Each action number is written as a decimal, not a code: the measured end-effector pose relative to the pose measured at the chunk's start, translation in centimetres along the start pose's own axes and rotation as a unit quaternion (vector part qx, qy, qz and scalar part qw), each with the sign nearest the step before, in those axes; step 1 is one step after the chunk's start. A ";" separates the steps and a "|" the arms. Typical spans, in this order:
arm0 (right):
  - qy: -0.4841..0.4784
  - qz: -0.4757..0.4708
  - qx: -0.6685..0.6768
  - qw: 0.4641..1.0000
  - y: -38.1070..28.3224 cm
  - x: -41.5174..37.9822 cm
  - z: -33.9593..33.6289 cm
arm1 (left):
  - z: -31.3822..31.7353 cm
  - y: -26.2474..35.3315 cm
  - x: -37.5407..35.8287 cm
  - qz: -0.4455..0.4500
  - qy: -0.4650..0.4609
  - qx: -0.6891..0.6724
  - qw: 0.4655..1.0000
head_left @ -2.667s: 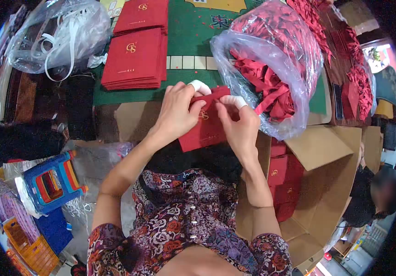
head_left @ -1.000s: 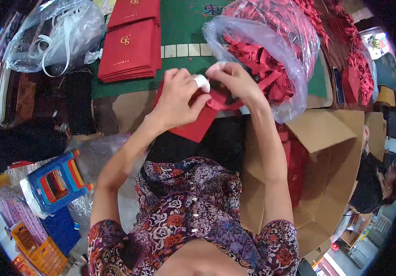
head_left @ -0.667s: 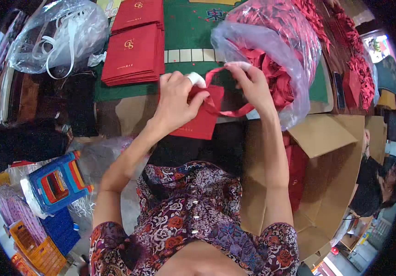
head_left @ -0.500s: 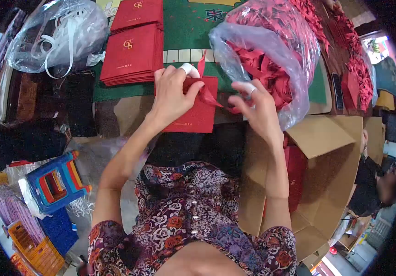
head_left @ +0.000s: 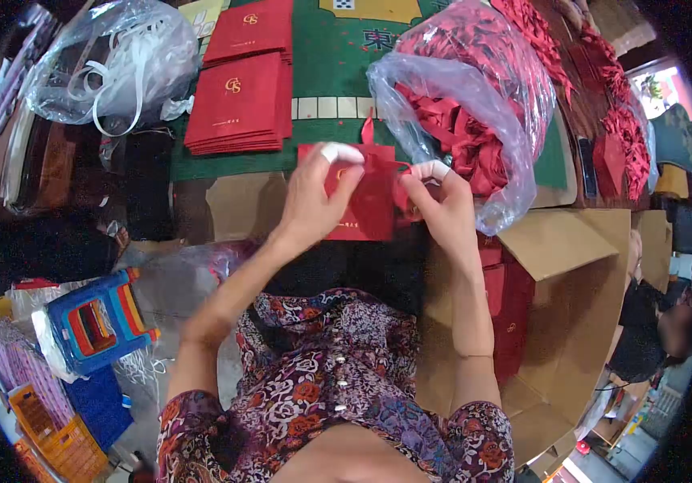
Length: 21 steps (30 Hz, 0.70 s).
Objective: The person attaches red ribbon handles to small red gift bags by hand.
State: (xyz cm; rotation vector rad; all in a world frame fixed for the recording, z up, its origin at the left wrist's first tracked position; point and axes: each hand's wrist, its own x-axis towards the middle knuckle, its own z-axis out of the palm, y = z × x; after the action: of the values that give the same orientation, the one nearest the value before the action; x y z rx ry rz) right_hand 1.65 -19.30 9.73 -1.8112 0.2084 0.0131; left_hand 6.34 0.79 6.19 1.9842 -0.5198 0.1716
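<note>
A: Hands?
B: Right hand [head_left: 448, 205] had thumb and forefinger pinched on a red ribbon [head_left: 401, 166], at the right side of the red packet [head_left: 370, 203]. Left hand [head_left: 311, 198] was curled over the packet's upper left, thumb and forefinger close together. Couldn't tell if those tips were closed on packet or ribbon. White wraps on a finger of each hand.
A: Where was the packet?
B: Between my hands, at the near edge of the green mat [head_left: 330, 135]. Gold print faced me, partly covered by the left hand. A ribbon end [head_left: 368, 130] stood up past its top edge.
A: Around it?
B: Packet stacks [head_left: 237, 103] lay beyond my left hand. Clear bag [head_left: 511, 181] of red ribbons sat just beyond the right, mouth open. Open cardboard box [head_left: 559, 249] was at lower right, more red packets inside. Another bag [head_left: 50, 95], with white bands, was at far left.
</note>
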 end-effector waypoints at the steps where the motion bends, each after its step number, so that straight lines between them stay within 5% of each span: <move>1: -0.023 0.058 0.083 0.995 -0.4 0.1 0.4 | -0.1 0.7 -1.0 -0.094 -0.044 -0.134 0.986; 5: -0.062 0.052 0.144 0.986 0.1 0.7 1.9 | 1.2 2.2 -4.1 -0.177 -0.163 -0.328 0.914; 11: -0.013 0.034 0.161 0.986 0.3 1.1 2.4 | 2.0 0.1 -5.8 -0.227 -0.226 -0.257 0.912; 15: 0.026 0.006 0.071 0.997 2.2 1.3 1.5 | -0.5 0.6 -5.2 -0.258 -0.213 -0.329 0.883; 18: 0.080 -0.138 -0.242 0.957 3.4 0.7 1.1 | -2.2 0.3 -4.6 -0.318 -0.224 -0.298 0.872; 21: 0.166 -0.182 -0.266 0.932 3.5 0.0 1.8 | -3.4 -1.0 -4.3 -0.211 -0.149 -0.133 0.957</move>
State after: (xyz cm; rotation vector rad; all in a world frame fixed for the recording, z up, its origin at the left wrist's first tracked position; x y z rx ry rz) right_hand 1.26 -18.39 5.87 -2.3648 0.1080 -0.5510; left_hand 3.28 5.38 5.41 1.8138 -0.2778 -0.4493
